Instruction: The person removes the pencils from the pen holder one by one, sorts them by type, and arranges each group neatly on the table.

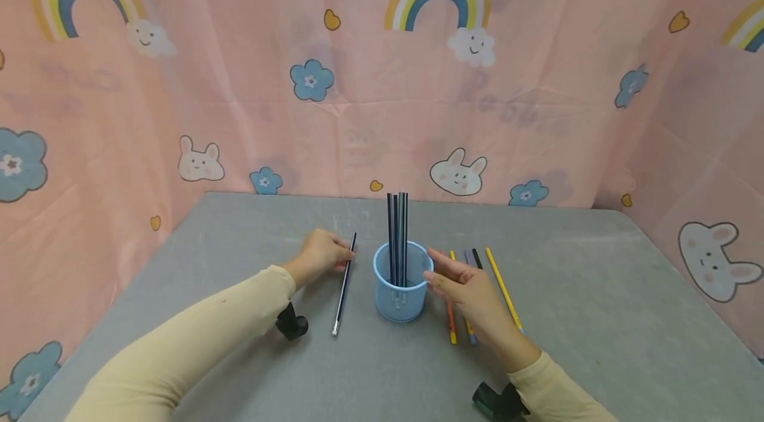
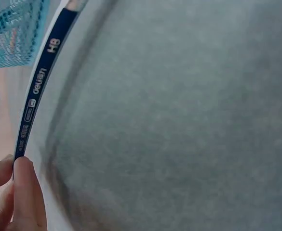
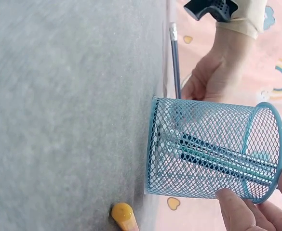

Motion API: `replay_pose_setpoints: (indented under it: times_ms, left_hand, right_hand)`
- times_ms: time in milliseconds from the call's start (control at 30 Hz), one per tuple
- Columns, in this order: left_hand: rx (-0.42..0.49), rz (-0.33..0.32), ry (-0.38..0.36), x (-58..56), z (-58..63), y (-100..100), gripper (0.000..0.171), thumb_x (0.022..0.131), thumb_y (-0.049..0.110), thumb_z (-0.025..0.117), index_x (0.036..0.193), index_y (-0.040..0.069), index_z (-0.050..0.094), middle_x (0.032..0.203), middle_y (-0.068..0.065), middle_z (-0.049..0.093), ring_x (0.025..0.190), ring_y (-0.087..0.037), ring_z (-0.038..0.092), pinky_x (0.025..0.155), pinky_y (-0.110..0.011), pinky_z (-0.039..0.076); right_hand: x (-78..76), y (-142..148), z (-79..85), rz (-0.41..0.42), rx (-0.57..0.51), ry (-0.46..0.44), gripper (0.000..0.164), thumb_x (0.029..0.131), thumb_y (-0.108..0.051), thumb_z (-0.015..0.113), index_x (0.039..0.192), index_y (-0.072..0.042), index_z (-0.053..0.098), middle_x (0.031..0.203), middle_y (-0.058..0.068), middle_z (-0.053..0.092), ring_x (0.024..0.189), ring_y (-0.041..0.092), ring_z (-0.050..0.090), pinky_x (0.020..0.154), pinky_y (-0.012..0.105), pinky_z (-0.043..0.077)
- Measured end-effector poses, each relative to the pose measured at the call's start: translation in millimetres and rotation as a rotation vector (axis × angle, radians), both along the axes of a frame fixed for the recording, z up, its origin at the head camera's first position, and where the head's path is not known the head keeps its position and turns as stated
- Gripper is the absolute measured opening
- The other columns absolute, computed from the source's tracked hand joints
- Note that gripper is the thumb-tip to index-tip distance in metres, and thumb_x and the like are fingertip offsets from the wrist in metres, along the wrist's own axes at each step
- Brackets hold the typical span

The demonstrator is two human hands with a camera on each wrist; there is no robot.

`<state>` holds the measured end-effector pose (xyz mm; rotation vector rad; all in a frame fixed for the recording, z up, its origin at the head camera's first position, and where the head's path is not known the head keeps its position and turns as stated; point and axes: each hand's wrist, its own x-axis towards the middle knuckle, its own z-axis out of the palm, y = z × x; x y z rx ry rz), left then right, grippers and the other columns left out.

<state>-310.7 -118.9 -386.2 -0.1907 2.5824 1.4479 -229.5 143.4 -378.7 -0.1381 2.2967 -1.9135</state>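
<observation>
My left hand (image 1: 322, 251) pinches a dark blue pencil (image 1: 343, 296) near its far end between thumb and fingers. The white eraser end points toward me, and the left wrist view shows "HB" printed on the pencil's barrel (image 2: 39, 77). Just right of it stands a light blue mesh pen holder (image 1: 400, 308), upright on the table. Several dark pencils (image 1: 398, 229) stand inside it, eraser ends down. My right hand (image 1: 471, 289) holds the pen holder at its right side, thumb and fingertips at the rim (image 3: 271, 187).
Right of the pen holder, partly under my right hand, several coloured sticks lie on the grey table (image 1: 597, 316), among them a yellow one (image 1: 503, 286) and an orange one (image 1: 451, 326). A pink patterned curtain (image 1: 370, 117) hangs behind the table.
</observation>
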Motion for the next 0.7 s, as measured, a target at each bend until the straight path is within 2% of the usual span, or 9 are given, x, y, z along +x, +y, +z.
replay_pose_setpoints:
  times_ms: [200, 367, 700]
  left_hand:
    - [-0.059, 0.003, 0.016, -0.2, -5.3, 1.5, 0.012, 0.086, 0.002, 0.074, 0.094, -0.006, 0.074, 0.076, -0.008, 0.067, 0.058, -0.008, 0.060, 0.055, -0.019, 0.058]
    - [-0.063, 0.016, 0.018, -0.9, -7.3, 1.5, 0.012, 0.084, 0.002, 0.075, 0.093, -0.006, 0.075, 0.073, -0.006, 0.066, 0.057, -0.007, 0.060, 0.055, -0.019, 0.058]
    - [-0.079, 0.041, 0.030, 0.1, -12.4, 1.5, 0.011, 0.084, 0.004, 0.076, 0.092, -0.004, 0.077, 0.078, -0.009, 0.069, 0.061, -0.008, 0.063, 0.057, -0.019, 0.059]
  right_hand:
    - [-1.2, -0.4, -0.2, -0.011, 0.006, -0.008, 0.056, 0.095, -0.021, 0.068, 0.147, -0.010, 0.049, 0.150, 0.019, 0.049, 0.130, 0.033, 0.058, 0.100, 0.038, 0.052]
    - [-1.5, -0.9, 0.8, -0.018, 0.011, -0.011, 0.054, 0.096, -0.019, 0.067, 0.146, -0.010, 0.050, 0.149, 0.020, 0.050, 0.130, 0.034, 0.058, 0.100, 0.040, 0.051]
    - [-0.4, -2.3, 0.5, -0.020, 0.012, -0.011, 0.054, 0.096, -0.019, 0.067, 0.146, -0.009, 0.050, 0.149, 0.019, 0.050, 0.129, 0.033, 0.058, 0.099, 0.038, 0.053]
